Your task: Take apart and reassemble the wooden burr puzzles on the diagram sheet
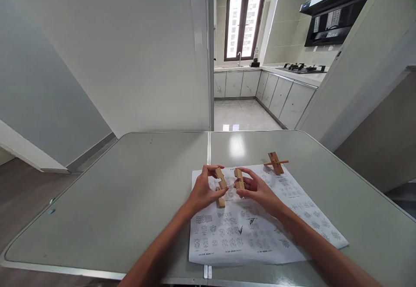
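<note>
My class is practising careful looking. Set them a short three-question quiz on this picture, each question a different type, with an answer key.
1. True or false: The left hand and the right hand each hold a notched wooden block.

2. Multiple choice: What is spread on the table below the hands?
a) a folded towel
b) a printed paper sheet
c) a metal tray

3. Fill the gap: From the person's viewpoint, a flat wooden piece crossed by a thin rod sits by the sheet's far ____ corner.

Key: 1. True. 2. b. 3. right.
</note>
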`<control>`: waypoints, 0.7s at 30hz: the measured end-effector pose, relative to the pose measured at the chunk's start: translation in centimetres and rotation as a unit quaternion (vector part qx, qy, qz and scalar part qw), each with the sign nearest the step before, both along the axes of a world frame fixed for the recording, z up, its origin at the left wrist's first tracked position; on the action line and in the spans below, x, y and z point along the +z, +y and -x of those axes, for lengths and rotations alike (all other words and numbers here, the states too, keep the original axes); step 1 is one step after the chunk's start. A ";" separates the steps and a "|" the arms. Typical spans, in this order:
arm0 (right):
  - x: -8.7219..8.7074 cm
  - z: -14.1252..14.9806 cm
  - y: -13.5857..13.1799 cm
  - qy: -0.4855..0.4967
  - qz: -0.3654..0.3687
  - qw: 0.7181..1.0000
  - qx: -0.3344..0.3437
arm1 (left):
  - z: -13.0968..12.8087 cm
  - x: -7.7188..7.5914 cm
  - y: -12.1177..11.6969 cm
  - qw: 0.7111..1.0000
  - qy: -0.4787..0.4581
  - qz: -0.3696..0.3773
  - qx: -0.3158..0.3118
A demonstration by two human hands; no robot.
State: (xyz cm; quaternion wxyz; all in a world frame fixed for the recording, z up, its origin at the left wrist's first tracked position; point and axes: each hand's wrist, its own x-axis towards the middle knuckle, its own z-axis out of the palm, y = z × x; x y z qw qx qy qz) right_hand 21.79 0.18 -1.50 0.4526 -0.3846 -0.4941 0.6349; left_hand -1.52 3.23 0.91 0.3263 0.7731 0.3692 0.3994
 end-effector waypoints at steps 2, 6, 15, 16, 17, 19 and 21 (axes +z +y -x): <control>-0.2 0.0 0.1 -0.003 -0.001 1.000 -0.005 | -0.1 -0.3 0.0 1.000 0.006 0.006 0.005; -0.4 0.0 0.2 -0.006 -0.004 1.000 -0.007 | 0.2 -1.0 -0.1 0.999 0.032 -0.012 0.039; 0.1 0.0 0.0 -0.024 0.003 0.999 -0.028 | 0.5 -1.1 -0.1 0.994 0.082 -0.052 0.049; 0.1 -0.1 0.0 -0.024 0.005 0.999 -0.031 | 0.5 -1.1 -0.1 0.994 0.085 -0.048 0.047; 0.1 -0.1 0.0 -0.024 0.006 0.999 -0.032 | 0.6 -1.1 -0.1 0.994 0.085 -0.041 0.048; -0.1 -0.2 0.1 -0.021 0.006 0.999 -0.031 | 0.7 -1.2 0.0 0.996 0.073 -0.013 0.054; -0.2 -0.2 0.1 -0.012 0.003 1.000 -0.023 | 0.8 -1.4 0.2 0.997 0.040 0.019 0.065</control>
